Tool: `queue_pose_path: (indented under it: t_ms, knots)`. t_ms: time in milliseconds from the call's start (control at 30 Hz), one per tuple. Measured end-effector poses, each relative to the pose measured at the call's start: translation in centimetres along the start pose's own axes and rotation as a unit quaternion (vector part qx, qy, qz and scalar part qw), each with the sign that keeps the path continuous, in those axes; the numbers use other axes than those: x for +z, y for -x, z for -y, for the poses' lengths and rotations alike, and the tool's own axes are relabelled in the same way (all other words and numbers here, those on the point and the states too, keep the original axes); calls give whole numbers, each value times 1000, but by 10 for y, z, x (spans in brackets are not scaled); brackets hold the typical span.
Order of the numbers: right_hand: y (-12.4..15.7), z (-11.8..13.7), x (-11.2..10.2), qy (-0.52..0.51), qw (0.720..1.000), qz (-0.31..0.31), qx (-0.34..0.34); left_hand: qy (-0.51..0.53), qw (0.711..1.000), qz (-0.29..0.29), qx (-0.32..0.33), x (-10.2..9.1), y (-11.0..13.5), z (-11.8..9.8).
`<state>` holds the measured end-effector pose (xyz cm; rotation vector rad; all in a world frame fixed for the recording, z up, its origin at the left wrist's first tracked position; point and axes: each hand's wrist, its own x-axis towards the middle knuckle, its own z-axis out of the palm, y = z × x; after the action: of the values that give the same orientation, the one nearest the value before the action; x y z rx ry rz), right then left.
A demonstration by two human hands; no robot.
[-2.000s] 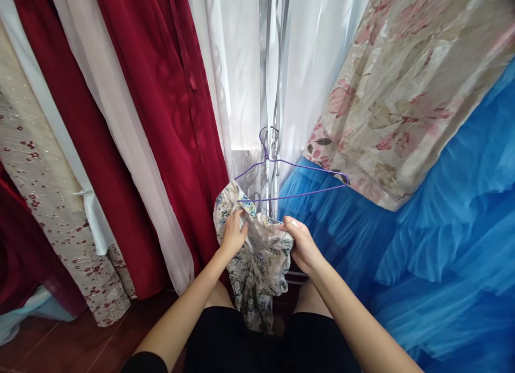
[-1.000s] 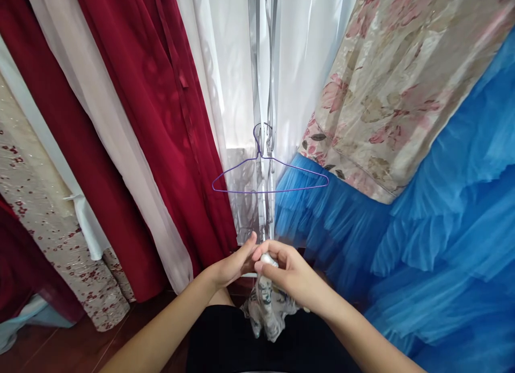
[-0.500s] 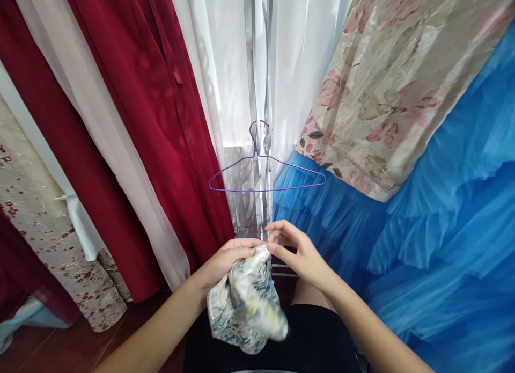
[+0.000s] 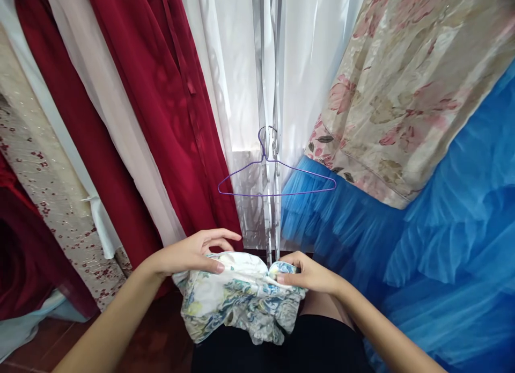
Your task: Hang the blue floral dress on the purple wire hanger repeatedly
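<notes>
A small white garment with a blue and green floral print (image 4: 237,300) is stretched between my two hands above my lap. My left hand (image 4: 193,253) pinches its left upper edge with thumb and a finger, the other fingers raised. My right hand (image 4: 308,275) is closed on its right upper edge. An empty purple wire hanger (image 4: 277,177) hangs just above and behind the garment, hooked on a twisted metal window bar (image 4: 270,110).
Hanging clothes crowd both sides: dark red dresses (image 4: 161,104) and a pale pink one at the left, a beige dress with small red flowers (image 4: 44,190) far left, a blue tulle skirt (image 4: 422,244) and a floral beige dress (image 4: 406,88) at the right. White curtain behind.
The garment came off the hanger, was bunched low between my hands, and is now spread wide between them. The hanger hangs empty and level.
</notes>
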<state>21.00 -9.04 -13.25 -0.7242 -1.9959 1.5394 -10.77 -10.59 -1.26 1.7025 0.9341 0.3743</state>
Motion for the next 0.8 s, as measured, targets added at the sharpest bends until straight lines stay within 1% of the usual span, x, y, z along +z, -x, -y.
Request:
queue_pose_path:
  t_ms: [67,133,167,200,233,267,333,400,467,533,600,667,733,800]
  knots:
    - [5,3,-13,52,997,46,38,-44,997,54,-44,-14,-1,13]
    - [10,6,-23,133,986,66,71,-64,989,110,-75,-26,-3,21]
    - [13,8,-29,174,979,68,82,-72,986,126,-80,-30,-3,23]
    - [15,10,-34,208,972,66,88,-84,985,129,-78,-34,-3,24]
    - [17,13,-39,234,966,59,91,-102,985,120,-71,-37,-3,25]
    - [19,17,-45,253,962,43,92,-129,985,98,-60,-39,-3,26]
    - [23,26,-57,275,957,-12,89,-206,978,20,-29,-46,-5,32]
    - [25,38,-69,291,950,-76,85,-291,955,-61,13,-54,-12,44]
    - [24,52,-79,303,942,-127,71,-366,924,-96,51,-67,-22,59]
    - [20,65,-85,325,930,-165,47,-409,903,-118,60,-83,-35,71]
    - [9,76,-87,373,907,-194,18,-416,894,-163,45,-101,-51,77]
    - [-7,80,-88,438,872,-220,9,-407,887,-216,35,-117,-66,77]
    - [-25,80,-90,487,838,-244,22,-400,877,-262,46,-130,-80,72]
    - [-42,75,-94,513,816,-262,45,-390,866,-305,65,-142,-93,64]
